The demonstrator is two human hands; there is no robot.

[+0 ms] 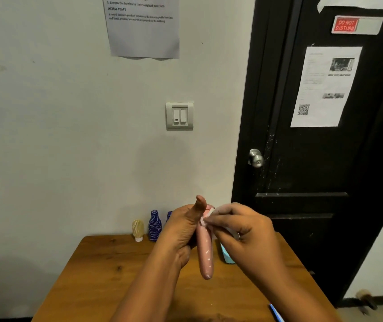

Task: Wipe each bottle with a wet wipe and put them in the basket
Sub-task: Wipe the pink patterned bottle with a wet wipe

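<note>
My left hand (pixel 181 228) grips a long pink bottle (pixel 205 252) above the wooden table (pixel 106 275), thumb raised. My right hand (pixel 241 226) pinches a white wet wipe (pixel 206 217) against the bottle's upper part. At the back of the table, by the wall, stand a cream bottle (pixel 138 230) and a blue patterned bottle (pixel 154 225). A second blue bottle (pixel 169 216) shows only a sliver behind my left hand. No basket is in view.
A light blue object (pixel 227 255) sits on the table, partly hidden by my right hand. A black door (pixel 313 159) with a metal knob (pixel 255 158) stands right of the table. A blue strip (pixel 276 313) shows at the bottom edge.
</note>
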